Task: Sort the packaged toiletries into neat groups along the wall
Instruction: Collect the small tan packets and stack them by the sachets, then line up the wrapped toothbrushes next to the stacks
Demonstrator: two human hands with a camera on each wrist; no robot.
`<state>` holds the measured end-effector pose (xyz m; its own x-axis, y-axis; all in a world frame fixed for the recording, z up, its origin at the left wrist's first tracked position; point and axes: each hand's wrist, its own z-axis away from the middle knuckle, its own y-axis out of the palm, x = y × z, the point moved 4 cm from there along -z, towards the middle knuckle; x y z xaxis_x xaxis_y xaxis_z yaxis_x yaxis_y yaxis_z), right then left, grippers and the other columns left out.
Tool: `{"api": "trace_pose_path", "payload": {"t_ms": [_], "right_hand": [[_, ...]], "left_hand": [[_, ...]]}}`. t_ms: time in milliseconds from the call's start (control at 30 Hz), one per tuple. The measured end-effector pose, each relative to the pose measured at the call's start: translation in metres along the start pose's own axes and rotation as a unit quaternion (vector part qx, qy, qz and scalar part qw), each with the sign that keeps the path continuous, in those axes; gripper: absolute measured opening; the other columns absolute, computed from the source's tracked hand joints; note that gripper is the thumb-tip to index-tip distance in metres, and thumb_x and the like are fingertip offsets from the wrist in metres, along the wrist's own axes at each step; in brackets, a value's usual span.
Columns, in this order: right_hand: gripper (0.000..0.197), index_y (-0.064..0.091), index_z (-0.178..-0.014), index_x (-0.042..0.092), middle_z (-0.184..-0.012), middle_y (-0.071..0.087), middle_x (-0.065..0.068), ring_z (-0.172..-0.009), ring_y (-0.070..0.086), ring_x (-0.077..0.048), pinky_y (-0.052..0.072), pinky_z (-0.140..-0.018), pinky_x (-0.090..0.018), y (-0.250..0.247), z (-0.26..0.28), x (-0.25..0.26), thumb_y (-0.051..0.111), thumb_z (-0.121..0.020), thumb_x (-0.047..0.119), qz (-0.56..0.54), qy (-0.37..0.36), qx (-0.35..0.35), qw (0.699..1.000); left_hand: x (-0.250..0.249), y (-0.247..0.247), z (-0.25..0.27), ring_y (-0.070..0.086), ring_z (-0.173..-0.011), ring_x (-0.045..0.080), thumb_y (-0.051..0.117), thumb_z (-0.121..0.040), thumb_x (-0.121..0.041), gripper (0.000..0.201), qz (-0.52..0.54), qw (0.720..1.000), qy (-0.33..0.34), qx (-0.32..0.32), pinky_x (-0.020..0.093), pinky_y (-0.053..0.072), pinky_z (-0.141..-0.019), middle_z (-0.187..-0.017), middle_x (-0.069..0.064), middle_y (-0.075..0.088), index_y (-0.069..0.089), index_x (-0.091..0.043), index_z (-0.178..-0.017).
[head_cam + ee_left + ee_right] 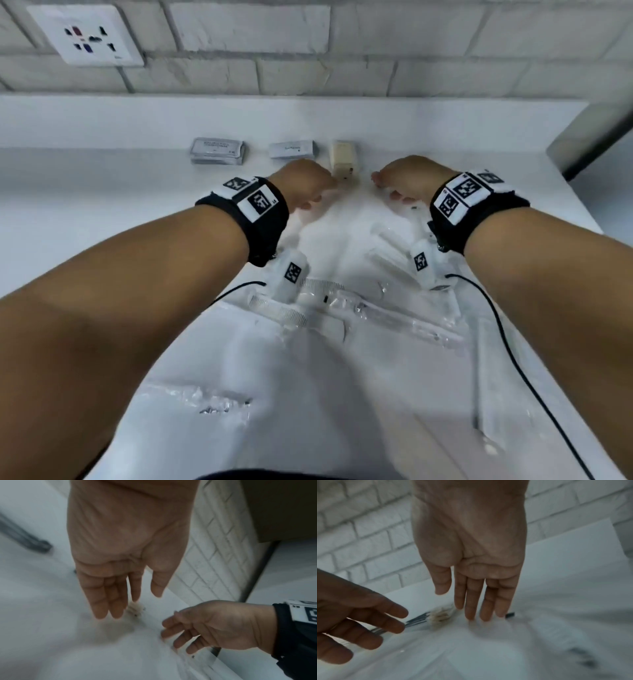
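The cream packet (343, 158) lies by the wall, long axis pointing at it, between both hands. The left hand (301, 183), nearer, and the right hand (411, 178) are flat-fingered, empty.

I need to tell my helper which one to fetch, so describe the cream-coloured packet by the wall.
Start at the white brick wall and drop to the counter below it. Three groups lie in a row there: a grey stack, a white box, then the cream packet. It is the rightmost and the only cream one.
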<state>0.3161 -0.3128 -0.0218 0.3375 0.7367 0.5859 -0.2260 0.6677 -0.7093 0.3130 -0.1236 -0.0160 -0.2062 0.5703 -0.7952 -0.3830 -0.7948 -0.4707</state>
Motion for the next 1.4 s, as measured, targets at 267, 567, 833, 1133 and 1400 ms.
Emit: {"api": "trace_pose_path", "payload": {"t_ms": [267,567,833,1133,1400], "right_hand": [[0.033,0.065,-0.117,0.016,-0.126,0.06,-0.002,-0.125,0.049,-0.022,0.034,-0.094,-0.027,0.029,0.119,-0.012,0.05,-0.096,0.037,0.221,-0.109,0.019,0.969],[0.039,0.063,-0.121,0.029,-0.128,0.054,-0.002,-0.119,0.051,-0.022,0.043,-0.099,-0.039,0.112,0.181,0.01,0.06,-0.085,0.044,0.232,-0.192,0.015,0.954],[0.017,0.064,-0.09,0.012,-0.091,0.059,-0.007,-0.08,0.059,-0.027,0.046,-0.068,-0.031,0.096,0.184,-0.025,0.053,-0.08,0.019,0.395,-0.072,-0.037,0.915],[0.004,0.047,-0.086,0.012,-0.082,0.066,-0.009,-0.069,0.062,-0.024,0.045,-0.063,-0.028,0.059,0.205,-0.017,0.05,-0.086,0.009,0.203,-0.069,-0.008,0.977],[0.011,0.058,-0.086,0.011,-0.076,0.058,-0.007,-0.059,0.048,-0.02,0.035,-0.053,-0.026,-0.03,0.241,-0.07,0.051,-0.086,0.02,0.033,-0.019,-0.193,0.98]], "left_hand": [[0.041,-0.041,0.119,0.061,-0.107,0.022,0.063,-0.089,-0.034,0.033,-0.191,0.98,0.042,0.025,0.035,0.046,-0.096,-0.115,0.006,0.067,0.065,-0.015,-0.116],[0.107,-0.052,0.211,0.058,-0.089,0.012,0.067,-0.084,-0.037,0.02,-0.34,0.938,0.065,0.009,0.023,0.038,-0.069,-0.095,-0.011,0.065,0.067,-0.023,-0.098],[0.146,-0.043,0.249,0.055,-0.092,0.02,0.072,-0.076,-0.031,0.027,-0.511,0.856,0.031,0.073,0.027,0.042,-0.072,-0.1,-0.004,0.055,0.057,-0.026,-0.098],[0.111,-0.049,0.227,0.049,-0.081,0.024,0.045,-0.089,-0.014,0.022,-0.478,0.875,0.061,-0.035,0.03,0.035,-0.066,-0.104,0.009,0.056,0.048,-0.01,-0.111],[0.119,-0.043,0.182,0.055,-0.11,0.034,0.058,-0.088,-0.032,0.051,-0.528,0.849,0.026,-0.023,0.037,0.045,-0.084,-0.129,0.012,0.042,0.041,-0.015,-0.133]]}}
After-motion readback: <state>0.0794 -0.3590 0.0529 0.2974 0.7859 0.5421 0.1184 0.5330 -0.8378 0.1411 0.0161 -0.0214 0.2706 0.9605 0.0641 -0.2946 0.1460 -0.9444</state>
